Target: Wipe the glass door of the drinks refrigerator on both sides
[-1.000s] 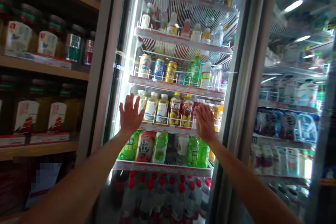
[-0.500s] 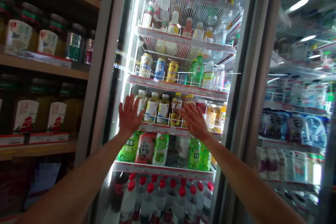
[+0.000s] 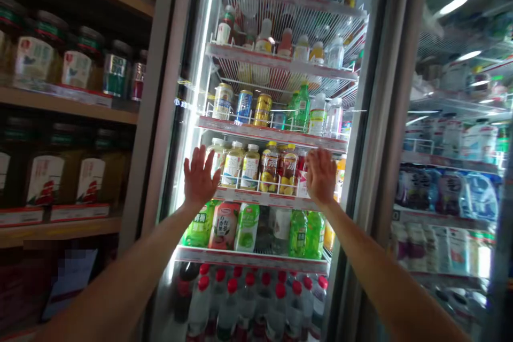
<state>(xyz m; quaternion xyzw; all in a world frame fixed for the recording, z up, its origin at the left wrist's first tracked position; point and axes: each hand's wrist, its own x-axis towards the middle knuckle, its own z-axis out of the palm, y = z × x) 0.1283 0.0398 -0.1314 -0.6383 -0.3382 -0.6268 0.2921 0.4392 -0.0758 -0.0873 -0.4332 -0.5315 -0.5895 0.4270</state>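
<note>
Both my arms reach out before a lit drinks fridge. My left hand (image 3: 199, 179) is raised with its fingers spread, nothing in it, in front of the left end of the fourth shelf. Just right of it stand white-capped tea bottles (image 3: 232, 164). My right hand (image 3: 321, 175) is up too, empty, its fingers extended, and it hides some bottles at that shelf's right. Yellow-capped lemon tea bottles (image 3: 288, 171) stand between the hands. Below them are a red drink bottle (image 3: 224, 224), a green-and-white bottle (image 3: 246, 227) and green bottles (image 3: 297, 232). Whether either hand touches glass I cannot tell.
A wooden shelf (image 3: 72, 104) with dark-looking bottles stands at the left. The fridge's metal door frame (image 3: 388, 117) runs down the right, with more stocked shelves beyond. Red-capped bottles (image 3: 248, 299) fill the fridge bottom; cans (image 3: 262, 109) and bottles stand on upper shelves.
My right hand has moved to the right and turned more upright, uncovering the lemon tea bottles. My left hand stays nearly in place. The view has shifted slightly.
</note>
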